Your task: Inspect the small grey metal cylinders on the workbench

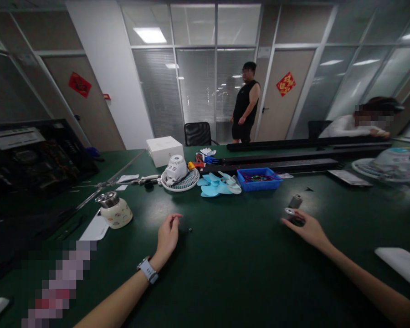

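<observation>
My left hand [167, 236] hovers over the green table [225, 273] with thumb and finger pinched together; what it pinches is too small to name. A tiny dark screw-like speck [190, 229] lies just right of it. My right hand [305, 228] rests on the table with its fingers around a small grey cylindrical part [293, 208] that has a silver end. A watch is on my left wrist.
Further back lie a white fan grille with motor [179, 175], light blue fan blades [218, 184], a blue parts tray [258, 178], a white box [164, 150] and a cream lidded cup [115, 210]. A dark open case [34, 155] stands left. Two people are at the back.
</observation>
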A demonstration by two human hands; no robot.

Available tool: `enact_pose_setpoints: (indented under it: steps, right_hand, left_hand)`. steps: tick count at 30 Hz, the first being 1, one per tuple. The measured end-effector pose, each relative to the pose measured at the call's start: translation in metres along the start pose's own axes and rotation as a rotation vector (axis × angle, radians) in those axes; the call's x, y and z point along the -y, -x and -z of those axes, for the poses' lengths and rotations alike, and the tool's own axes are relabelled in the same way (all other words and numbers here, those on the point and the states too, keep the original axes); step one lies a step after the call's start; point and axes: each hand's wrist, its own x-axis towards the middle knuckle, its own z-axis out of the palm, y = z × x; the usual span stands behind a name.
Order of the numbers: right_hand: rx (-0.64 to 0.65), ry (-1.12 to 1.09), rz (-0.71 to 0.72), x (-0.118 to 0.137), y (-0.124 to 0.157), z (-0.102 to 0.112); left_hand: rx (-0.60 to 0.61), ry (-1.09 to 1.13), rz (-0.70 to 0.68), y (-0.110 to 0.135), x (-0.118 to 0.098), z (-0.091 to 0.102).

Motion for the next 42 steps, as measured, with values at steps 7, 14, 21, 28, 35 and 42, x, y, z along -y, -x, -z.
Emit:
enact_pose_setpoints:
  steps: [7,14,21,28,35,42]
  right_hand:
    - [-0.296,0.337,-0.160,-0.058,-0.012,0.051]
    - [-0.110,0.312,0.445,0.067,0.019,-0.026]
    - [0.484,-0.003,0.590,0.187,0.028,-0.174]
    - [0.489,-0.031,0.548,0.190,0.019,-0.192]
    - [0.044,0.129,0.362,0.087,-0.004,-0.037]
    - [-0.441,0.512,0.089,-0.022,-0.004,0.071]
  left_hand:
    - [-0.014,-0.013,0.021,0.000,0.001,0.001]
    - [-0.039,0.018,0.034,0.001,-0.002,0.000]
    - [-0.054,0.001,0.019,0.001,0.001,0.000]
    - [-0.025,-0.002,-0.011,0.000,0.000,0.000]
    - [0.038,-0.014,0.007,-0.001,-0.001,0.000]
    - [0.030,-0.047,0.013,-0.004,0.002,-0.004]
